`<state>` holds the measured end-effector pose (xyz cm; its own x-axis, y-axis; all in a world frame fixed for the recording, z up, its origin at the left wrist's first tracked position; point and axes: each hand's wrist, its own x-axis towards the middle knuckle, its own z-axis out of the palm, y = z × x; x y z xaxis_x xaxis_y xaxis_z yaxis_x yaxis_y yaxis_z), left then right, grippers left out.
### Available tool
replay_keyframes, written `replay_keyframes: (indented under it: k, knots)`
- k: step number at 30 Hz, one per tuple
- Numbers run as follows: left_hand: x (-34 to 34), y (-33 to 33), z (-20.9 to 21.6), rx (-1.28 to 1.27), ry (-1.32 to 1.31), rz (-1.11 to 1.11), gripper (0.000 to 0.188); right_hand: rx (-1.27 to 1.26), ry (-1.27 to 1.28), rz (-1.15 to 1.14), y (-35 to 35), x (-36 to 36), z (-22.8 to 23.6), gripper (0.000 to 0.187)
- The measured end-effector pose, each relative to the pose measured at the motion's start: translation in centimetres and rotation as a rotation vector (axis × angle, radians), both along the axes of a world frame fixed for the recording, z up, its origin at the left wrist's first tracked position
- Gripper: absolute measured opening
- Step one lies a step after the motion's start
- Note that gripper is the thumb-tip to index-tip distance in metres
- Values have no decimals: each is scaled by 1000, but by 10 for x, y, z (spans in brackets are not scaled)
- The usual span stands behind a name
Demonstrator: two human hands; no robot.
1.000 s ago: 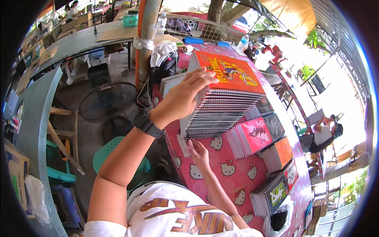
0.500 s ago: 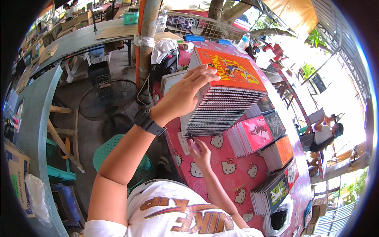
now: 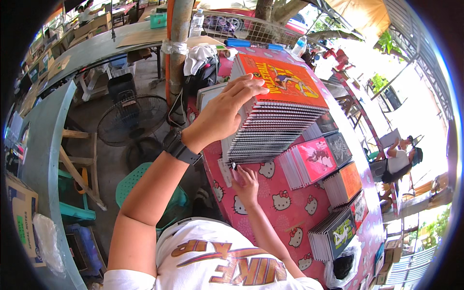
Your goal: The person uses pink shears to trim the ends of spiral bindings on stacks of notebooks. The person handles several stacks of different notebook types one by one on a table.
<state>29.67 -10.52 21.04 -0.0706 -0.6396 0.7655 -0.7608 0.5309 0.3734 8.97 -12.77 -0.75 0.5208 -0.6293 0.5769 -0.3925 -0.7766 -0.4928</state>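
Observation:
A tall stack of spiral-bound notebooks [image 3: 275, 133] with an orange cover on top stands on the pink patterned tablecloth [image 3: 258, 220]. My left hand [image 3: 222, 108], with a dark watch [image 3: 178, 147] at its wrist, lies on the stack's upper left corner, fingers stretched over the edge of the top cover. Down at the stack's near bottom corner, my right hand [image 3: 245, 183] has its fingers drawn together. A small dark, shiny thing [image 3: 233, 165] shows at its fingertips, too small to name. Beside that hand lies a pale strip [image 3: 224, 171].
Shorter stacks of notebooks with pink [image 3: 316, 157], orange [image 3: 350, 179] and dark [image 3: 338, 234] covers line the right side. A plastic bag [image 3: 345, 266] sits near them. A standing fan [image 3: 133, 121] and a green stool [image 3: 140, 186] are to the left, beside a post [image 3: 176, 63].
My right hand has shifted slightly up toward the stack's bottom corner, its fingers turned a little. My left hand stays on the stack. The view has tilted slightly.

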Motion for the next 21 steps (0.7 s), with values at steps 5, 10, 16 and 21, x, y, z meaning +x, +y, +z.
replay_keyframes:
  k: [5,10,16,21]
  knots:
    - [2,0,-1,1,-2,6,75,1360,-350,149,-9,-7,0,36]
    - [2,0,-2,-8,4,9,75,97,134,-70,8,0,6,48]
    - [2,-1,-2,-8,7,-9,73,143,98,-7,6,-1,-2,52]
    - [3,1,-2,-13,13,-12,74,1509,-427,234,-14,-9,-1,34]
